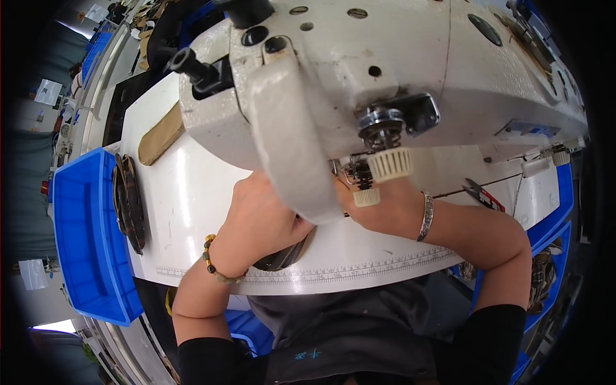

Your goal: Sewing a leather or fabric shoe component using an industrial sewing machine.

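Note:
A white sewing machine (340, 83) covers much of the view, and its pale curved lever (289, 135) hangs in front of my fingers. Curled beneath the machine head, my left hand (263, 212) holds a dark striped fabric piece (282, 258) against the white table. My right hand (388, 208) lies close by, right of the needle area, below the ribbed cream tension knobs (390, 164). Its fingertips are hidden behind the machine, so I cannot see what they touch. The needle and the piece's far end are out of sight too.
Beside my right forearm lie red-handled snips (484, 194). At the left edge of the white table (186, 224) are a folded plaid fabric piece (130, 205) and a tan sole-shaped piece (162, 136). A blue bin (90, 240) stands left; another (557, 282) with plaid pieces stands right.

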A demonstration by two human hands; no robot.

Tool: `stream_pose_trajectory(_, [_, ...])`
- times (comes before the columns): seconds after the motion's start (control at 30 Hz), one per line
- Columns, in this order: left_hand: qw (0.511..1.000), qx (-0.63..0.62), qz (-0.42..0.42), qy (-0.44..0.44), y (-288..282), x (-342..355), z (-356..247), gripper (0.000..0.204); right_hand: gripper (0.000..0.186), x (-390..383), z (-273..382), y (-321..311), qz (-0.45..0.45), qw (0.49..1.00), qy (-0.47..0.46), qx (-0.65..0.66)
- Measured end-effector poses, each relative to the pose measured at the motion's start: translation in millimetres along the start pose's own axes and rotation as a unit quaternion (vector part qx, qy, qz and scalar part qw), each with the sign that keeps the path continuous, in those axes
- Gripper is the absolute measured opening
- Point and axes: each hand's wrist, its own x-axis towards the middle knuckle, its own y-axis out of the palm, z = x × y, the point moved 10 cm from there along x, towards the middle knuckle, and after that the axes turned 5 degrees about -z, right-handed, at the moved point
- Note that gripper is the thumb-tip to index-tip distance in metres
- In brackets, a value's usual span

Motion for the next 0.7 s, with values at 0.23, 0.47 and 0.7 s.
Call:
stream_pose_trajectory(0.23, [1.000,0.011,-0.026,-0.005,-2.7,0.8,-0.6,0.031,0.012,2.9,-6.2,-7.8,-0.031,0.998,0.038,0.043])
stream_pose_trajectory(0.47, [0.996,-0.079,-0.040,-0.016,-3.7,-0.4,19.0,0.017,0.015,-0.8,-17.7,1.3,-0.011,0.993,0.093,0.075])
stream_pose_trajectory(0.7, [0.978,-0.156,0.017,-0.139,-0.5,-3.4,37.0,0.023,0.012,-5.5,-20.1,14.8,-0.023,0.992,0.096,0.083])
